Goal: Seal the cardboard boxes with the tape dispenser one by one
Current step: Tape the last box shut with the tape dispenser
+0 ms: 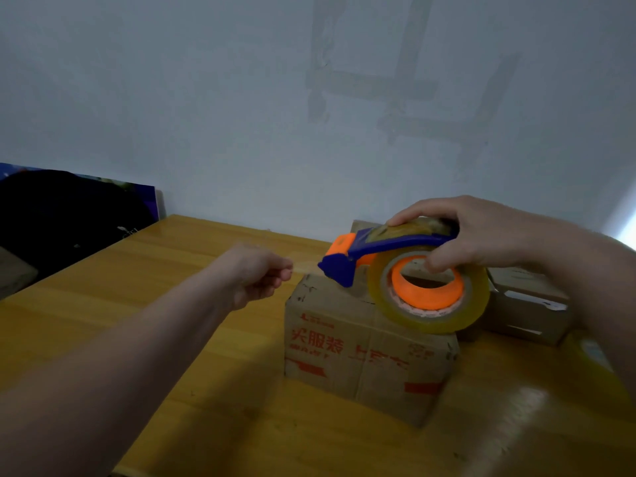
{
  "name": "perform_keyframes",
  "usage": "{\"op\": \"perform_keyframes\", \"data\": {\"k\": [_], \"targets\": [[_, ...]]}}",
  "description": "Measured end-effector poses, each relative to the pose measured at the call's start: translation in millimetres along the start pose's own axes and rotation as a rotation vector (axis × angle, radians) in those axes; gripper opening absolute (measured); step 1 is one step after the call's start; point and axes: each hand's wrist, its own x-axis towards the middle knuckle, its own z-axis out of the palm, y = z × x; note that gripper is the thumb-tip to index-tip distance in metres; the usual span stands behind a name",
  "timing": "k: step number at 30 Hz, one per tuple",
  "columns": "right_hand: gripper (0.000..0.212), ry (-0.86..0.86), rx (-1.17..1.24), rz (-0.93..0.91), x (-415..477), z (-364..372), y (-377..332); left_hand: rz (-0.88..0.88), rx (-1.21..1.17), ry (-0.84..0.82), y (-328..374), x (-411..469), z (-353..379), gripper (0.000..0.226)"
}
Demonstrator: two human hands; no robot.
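A brown cardboard box [364, 349] with red print stands on the yellow wooden table [137, 304]. Above its top, my right hand [481, 235] grips a blue and orange tape dispenser [378, 249] with a clear tape roll [426, 290]; fingers lie over the top and the thumb sits in the orange core. Left of the dispenser's blade, my left hand [258, 273] pinches the free end of the clear tape [304, 265], which stretches faintly from the blade to the fingers.
Another cardboard box [526, 304] sits behind and to the right, and a corner of a third shows behind the dispenser. A dark bag [62, 215] lies at the far left against the grey wall. Bare table spreads left and in front of the box.
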Motion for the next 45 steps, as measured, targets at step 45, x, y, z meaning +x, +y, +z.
{"op": "perform_keyframes", "data": {"k": [45], "targets": [[0.043, 0.111, -0.052, 0.004, 25.8, 18.5, -9.4, 0.441, 0.523, -0.396, -19.7, -8.8, 29.8, 0.020]]}}
